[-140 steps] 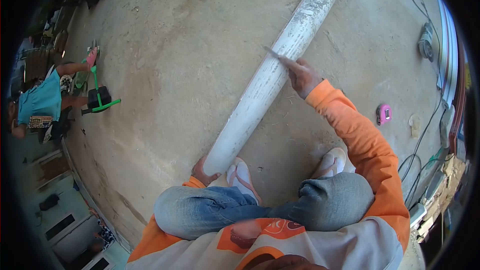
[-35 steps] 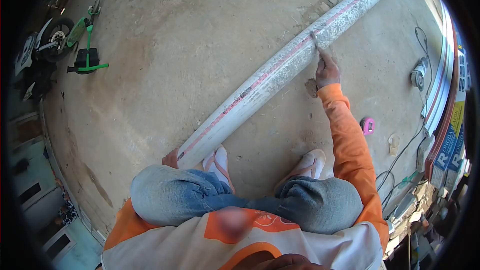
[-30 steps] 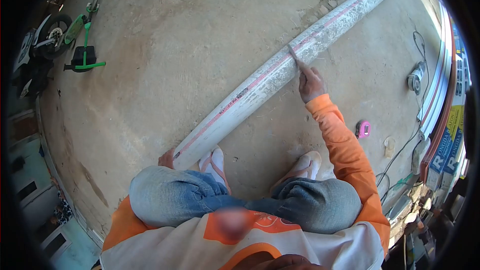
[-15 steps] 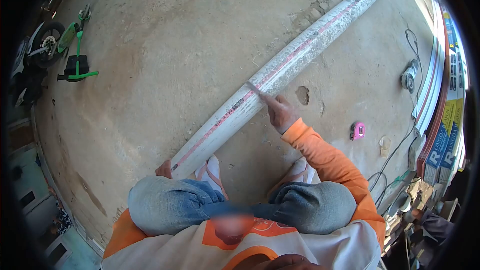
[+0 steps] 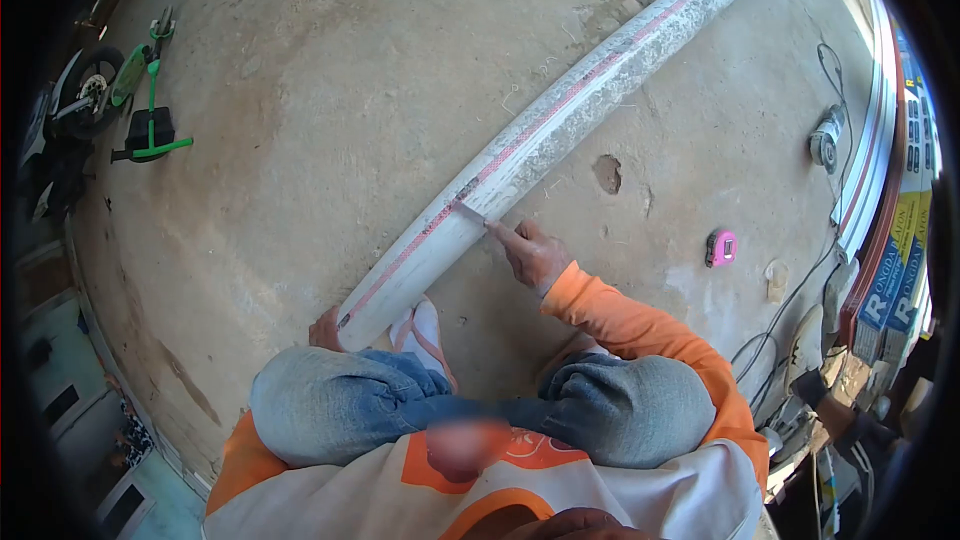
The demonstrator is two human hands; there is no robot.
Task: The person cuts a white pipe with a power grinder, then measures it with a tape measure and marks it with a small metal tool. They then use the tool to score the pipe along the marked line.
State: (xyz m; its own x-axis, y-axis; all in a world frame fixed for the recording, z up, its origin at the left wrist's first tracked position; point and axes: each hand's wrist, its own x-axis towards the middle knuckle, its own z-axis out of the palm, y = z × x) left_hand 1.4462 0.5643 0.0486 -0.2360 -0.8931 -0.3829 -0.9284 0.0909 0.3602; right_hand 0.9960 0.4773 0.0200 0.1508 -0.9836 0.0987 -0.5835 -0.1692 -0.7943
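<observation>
A long whitish pipe (image 5: 570, 110) with a red stripe runs over the concrete floor from near my feet to the upper right, its surface scuffed and grey in places. My right hand (image 5: 533, 254) is closed on a thin flat blade (image 5: 470, 211), whose edge lies across the pipe's top. At the pipe's near end, my left hand (image 5: 325, 329) touches the left side of the end; its fingers are mostly hidden. A pink tape measure (image 5: 720, 248) rests on the floor to the right of my right hand.
An angle grinder (image 5: 825, 140) with a black cable lies at the right. Long white profiles and printed boxes (image 5: 905, 260) line the right edge. A green scooter (image 5: 152, 130) and a motorcycle wheel (image 5: 90, 92) are at the left. A hole (image 5: 607, 174) marks the floor.
My right hand has moved down and left along the pipe with the blade, toward the near end. My left hand stays at the pipe's end.
</observation>
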